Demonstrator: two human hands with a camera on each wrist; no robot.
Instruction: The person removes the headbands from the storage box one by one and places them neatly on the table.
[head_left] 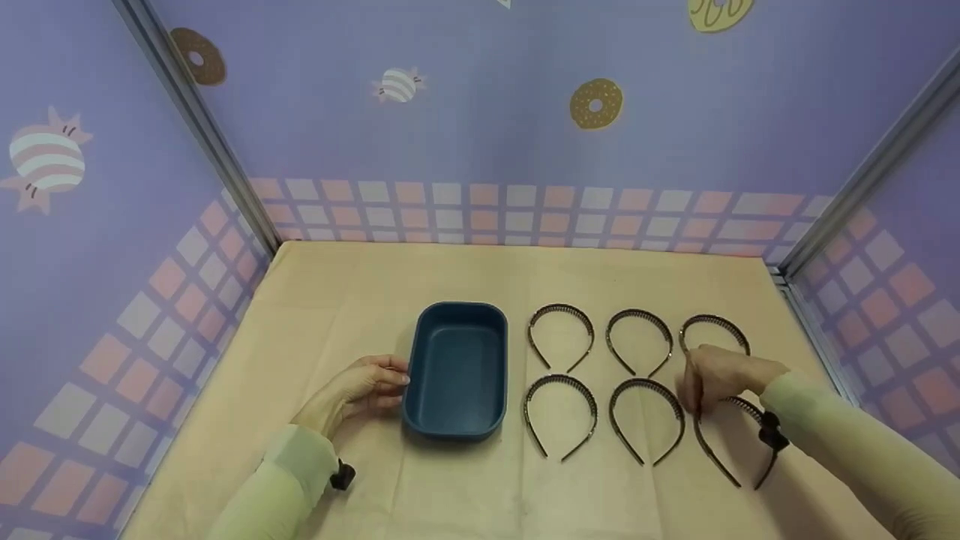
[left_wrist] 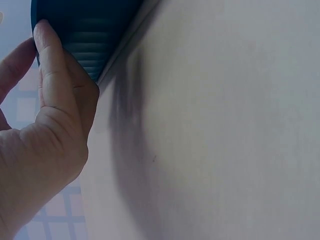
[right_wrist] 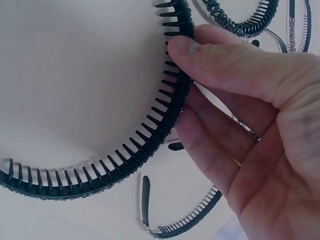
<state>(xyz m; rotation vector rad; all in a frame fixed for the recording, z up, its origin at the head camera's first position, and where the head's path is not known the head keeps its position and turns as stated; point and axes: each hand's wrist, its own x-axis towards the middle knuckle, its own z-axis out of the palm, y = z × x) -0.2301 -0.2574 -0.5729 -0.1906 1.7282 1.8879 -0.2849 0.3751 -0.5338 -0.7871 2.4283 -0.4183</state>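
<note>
A dark blue rectangular tub (head_left: 456,435) sits on the cloth-covered table. My left hand (head_left: 371,386) touches its left outer wall, fingertips near the rim; in the left wrist view the fingers lie against the wall from outside. My right hand (head_left: 724,379) pinches a black toothed headband (right_wrist: 150,132) between thumb and fingers, at its curved band. In the head view this headband is the front right one, partly hidden by hand and sleeve. Behind the hand lies another headband (head_left: 716,319), at the back right.
Between tub and right hand lie several more headbands in two rows: back left (head_left: 561,307), back middle (head_left: 639,313), front left (head_left: 561,378), front middle (head_left: 646,382). Patterned walls (head_left: 487,135) enclose the table (head_left: 360,292) at the back and both sides.
</note>
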